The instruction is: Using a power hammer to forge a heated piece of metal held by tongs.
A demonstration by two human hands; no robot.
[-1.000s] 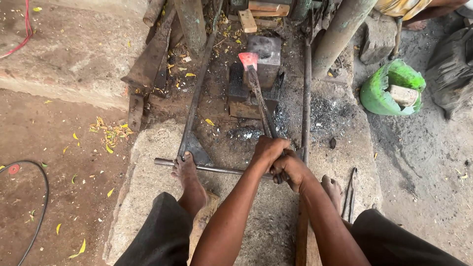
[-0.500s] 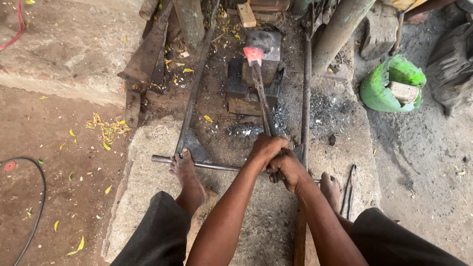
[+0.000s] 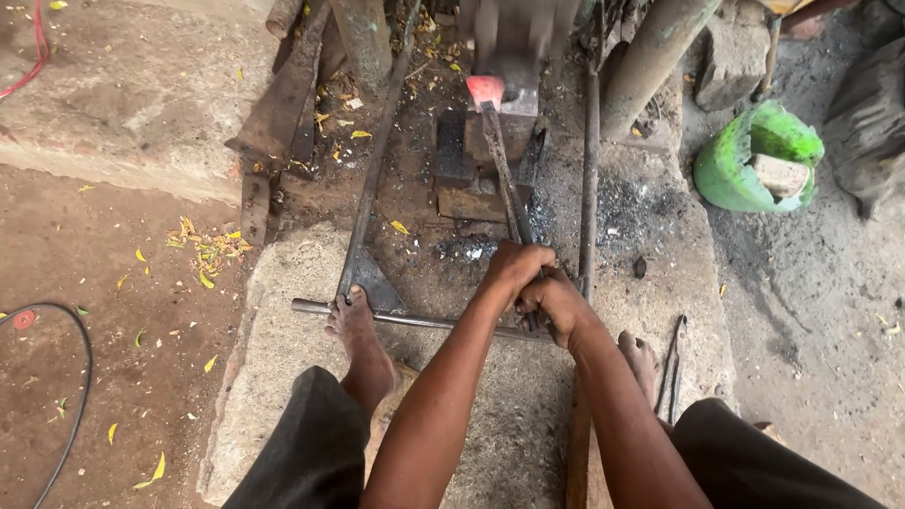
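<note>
My left hand (image 3: 514,269) and my right hand (image 3: 554,300) are clasped together around the near end of a long dark metal rod (image 3: 501,170). The rod runs away from me to a glowing red-hot tip (image 3: 485,90) that lies on a dark metal anvil block (image 3: 514,113), under a blurred grey hammer head (image 3: 514,33). My left bare foot (image 3: 353,320) presses on a horizontal steel bar (image 3: 415,320) that crosses the stone slab. My right foot (image 3: 641,358) rests beside the slab's right side.
A stone slab (image 3: 283,358) lies under my feet. Tongs (image 3: 674,363) lie by my right foot. A green plastic container (image 3: 749,155) holding a pale block sits at the right. Upright metal pipes (image 3: 650,57) stand behind; a black cable (image 3: 75,396) curves at left.
The view has shifted closer to the anvil. The glowing tip stays on the block, and a blurred hammer head now hangs over it. My hands keep their grip on the rod.
</note>
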